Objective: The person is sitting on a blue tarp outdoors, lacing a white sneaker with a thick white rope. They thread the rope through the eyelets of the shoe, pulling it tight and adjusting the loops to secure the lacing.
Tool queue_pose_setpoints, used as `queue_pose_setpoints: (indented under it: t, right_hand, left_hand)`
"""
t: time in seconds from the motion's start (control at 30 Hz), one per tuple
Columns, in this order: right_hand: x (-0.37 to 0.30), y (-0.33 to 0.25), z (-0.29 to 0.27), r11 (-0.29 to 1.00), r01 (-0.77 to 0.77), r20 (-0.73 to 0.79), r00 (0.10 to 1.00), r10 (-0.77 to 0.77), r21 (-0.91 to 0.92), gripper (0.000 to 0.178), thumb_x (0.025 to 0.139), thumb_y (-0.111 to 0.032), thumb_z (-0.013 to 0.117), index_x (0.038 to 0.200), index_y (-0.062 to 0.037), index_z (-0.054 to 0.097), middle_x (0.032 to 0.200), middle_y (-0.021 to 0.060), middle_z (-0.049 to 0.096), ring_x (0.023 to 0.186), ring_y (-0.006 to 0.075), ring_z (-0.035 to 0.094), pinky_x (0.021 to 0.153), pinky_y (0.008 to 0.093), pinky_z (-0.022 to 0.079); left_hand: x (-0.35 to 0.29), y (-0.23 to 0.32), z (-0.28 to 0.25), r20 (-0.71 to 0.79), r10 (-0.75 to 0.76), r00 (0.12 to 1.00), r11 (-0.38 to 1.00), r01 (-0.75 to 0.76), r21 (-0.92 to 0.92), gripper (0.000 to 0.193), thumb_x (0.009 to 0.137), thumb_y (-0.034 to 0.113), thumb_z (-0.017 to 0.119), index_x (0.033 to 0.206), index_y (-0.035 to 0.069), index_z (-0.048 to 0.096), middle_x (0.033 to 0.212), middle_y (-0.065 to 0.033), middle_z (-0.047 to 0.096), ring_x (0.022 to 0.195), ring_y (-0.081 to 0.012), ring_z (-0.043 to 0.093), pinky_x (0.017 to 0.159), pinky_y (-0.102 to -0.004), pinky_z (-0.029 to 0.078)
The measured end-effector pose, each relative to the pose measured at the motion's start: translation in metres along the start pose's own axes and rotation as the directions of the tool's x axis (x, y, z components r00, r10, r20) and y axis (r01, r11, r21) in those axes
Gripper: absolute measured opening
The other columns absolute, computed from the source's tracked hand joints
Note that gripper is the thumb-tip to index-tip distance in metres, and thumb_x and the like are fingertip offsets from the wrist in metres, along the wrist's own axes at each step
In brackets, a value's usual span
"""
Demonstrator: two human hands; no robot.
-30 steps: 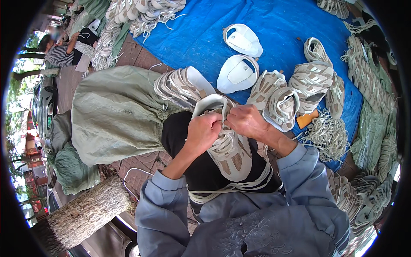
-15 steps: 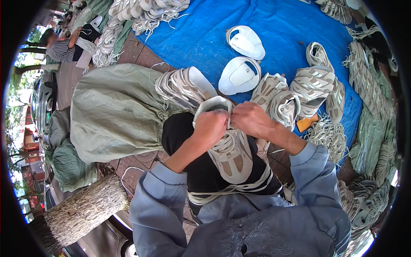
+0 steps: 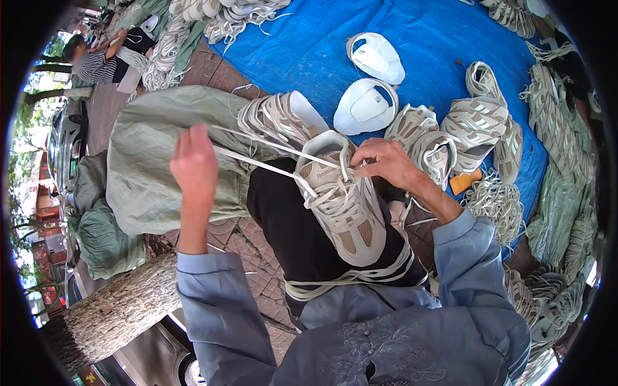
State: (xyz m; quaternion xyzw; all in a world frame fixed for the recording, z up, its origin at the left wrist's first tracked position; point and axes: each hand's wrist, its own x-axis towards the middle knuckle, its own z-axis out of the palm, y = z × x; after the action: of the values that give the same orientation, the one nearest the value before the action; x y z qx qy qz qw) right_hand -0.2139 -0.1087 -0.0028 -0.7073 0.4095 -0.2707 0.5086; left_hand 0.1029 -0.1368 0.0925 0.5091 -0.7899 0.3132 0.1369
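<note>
A beige and white shoe upper (image 3: pixel 347 222) rests on my lap, toe toward me, with laces threaded across its front. Out to the left over the sack, my left hand (image 3: pixel 194 161) is closed on a white shoelace (image 3: pixel 257 162), whose two strands run taut back to the top eyelets. My right hand (image 3: pixel 385 161) is at the upper's right collar edge, thumb and fingertips pinched close to the top eyelet; the fingers seem to grip that edge. More loose laces (image 3: pixel 360 276) lie across my thighs below the toe.
A grey-green sack (image 3: pixel 167 161) lies at left, beside a tree trunk (image 3: pixel 119 312). Stacked shoe uppers (image 3: pixel 277 119) stand beyond my knees. On the blue tarp (image 3: pixel 296 48) are white-lined uppers (image 3: pixel 367 106), more uppers (image 3: pixel 473 125) and a lace bundle (image 3: pixel 492 209). Another person (image 3: pixel 96 61) sits far left.
My left hand has swung from the shoe's collar out to the left, drawing the lace tight. My right hand stays near the collar. The shoe's tongue is now uncovered.
</note>
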Motion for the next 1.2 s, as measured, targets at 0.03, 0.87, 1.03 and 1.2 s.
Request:
queue_pose_setpoints:
  t: [0.03, 0.87, 1.03, 1.2]
  right_hand:
    - [-0.004, 0.001, -0.006, 0.997, -0.064, -0.010, 0.998, 0.064, 0.043, 0.015, 0.067, -0.012, 0.063, 0.080, -0.0042, 0.063, 0.076, 0.0045, 0.059, 0.073, 0.0157, 0.055, 0.066, 0.0288, 0.043]
    - [-0.016, -0.097, 0.041, 0.663, -0.086, -0.057, 0.980, 0.190, 0.743, 0.060, 0.056, -0.001, 0.067, 0.113, 0.0015, 0.050, 0.097, 0.0072, 0.059, 0.084, 0.0145, 0.056, 0.080, 0.0268, 0.043]
    - [-0.002, -0.100, 0.002, 0.661, 0.082, -0.056, 0.997, -0.061, 0.746, 0.040, 0.073, -0.020, 0.060, 0.104, 0.0043, 0.056, 0.088, 0.0077, 0.062, 0.081, 0.0136, 0.057, 0.069, 0.0234, 0.041]
    - [-0.004, -0.030, -0.029, 0.939, -0.091, -0.166, 0.974, 0.153, 0.331, 0.033, 0.070, -0.019, 0.061, 0.094, 0.0030, 0.061, 0.083, 0.0093, 0.064, 0.078, 0.0152, 0.060, 0.065, 0.0266, 0.044]
  left_hand:
    - [0.018, 0.000, -0.001, -0.041, -0.015, 0.999, 1.000, 0.014, -0.027, 0.009, 0.072, -0.001, 0.053, 0.079, 0.005, 0.051, 0.066, -0.0101, 0.052, 0.061, -0.0260, 0.055, 0.049, -0.0348, 0.046]
    - [-0.014, 0.102, -0.034, 0.668, -0.174, 0.724, -0.467, 0.536, -0.703, 0.037, 0.081, 0.026, 0.058, 0.103, -0.004, 0.056, 0.089, -0.0068, 0.061, 0.077, -0.0123, 0.058, 0.068, -0.0243, 0.046]
    - [0.000, 0.055, -0.053, 0.794, -0.112, 0.597, -0.855, 0.349, -0.384, 0.040, 0.088, 0.032, 0.042, 0.109, -0.001, 0.051, 0.094, -0.0115, 0.059, 0.082, -0.0180, 0.059, 0.077, -0.0312, 0.048]
    - [-0.003, 0.020, -0.053, 0.697, -0.004, 0.717, -0.886, 0.320, -0.335, 0.034, 0.089, 0.029, 0.041, 0.101, 0.001, 0.056, 0.083, -0.0060, 0.060, 0.070, -0.0149, 0.059, 0.068, -0.0280, 0.050]
